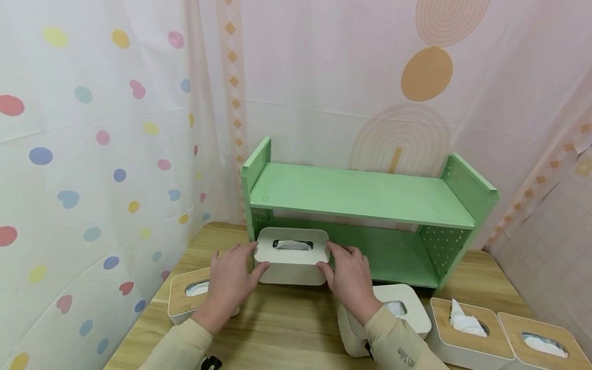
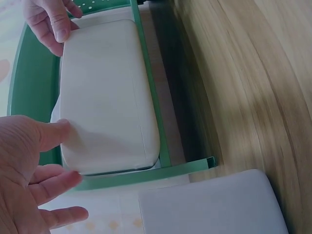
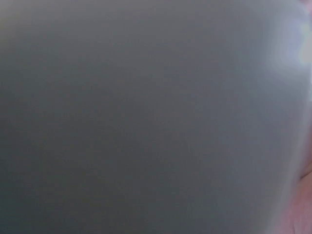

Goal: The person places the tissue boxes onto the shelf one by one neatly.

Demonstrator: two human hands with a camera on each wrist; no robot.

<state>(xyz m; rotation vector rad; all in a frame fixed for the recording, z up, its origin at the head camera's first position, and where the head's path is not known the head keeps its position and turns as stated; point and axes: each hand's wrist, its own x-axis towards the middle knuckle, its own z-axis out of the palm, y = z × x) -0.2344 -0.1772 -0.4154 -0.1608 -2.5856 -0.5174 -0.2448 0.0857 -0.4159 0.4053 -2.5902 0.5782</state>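
Observation:
A white tissue box (image 1: 292, 273) with a dark oval slot and a tissue in it sits at the left front of the green shelf's lower board (image 1: 384, 257). My left hand (image 1: 231, 280) holds its left end, thumb on the front and index finger at the side; the other fingers spread away in the left wrist view. At the right end my right hand (image 1: 350, 277) grips it, thumb at the front corner and fingers along the side. The left wrist view shows the box's plain front (image 2: 105, 97) between both hands. A blurred grey surface (image 3: 146, 122) fills most of the right wrist view.
A wood-topped tissue box (image 1: 182, 295) stands left of my left hand. Under my right forearm is another white tissue box (image 1: 411, 298), with two wood-topped ones (image 1: 444, 308) (image 1: 513, 329) further right. The shelf's upper board (image 1: 361, 192) overhangs the lower. Patterned curtains (image 1: 324, 77) hang behind.

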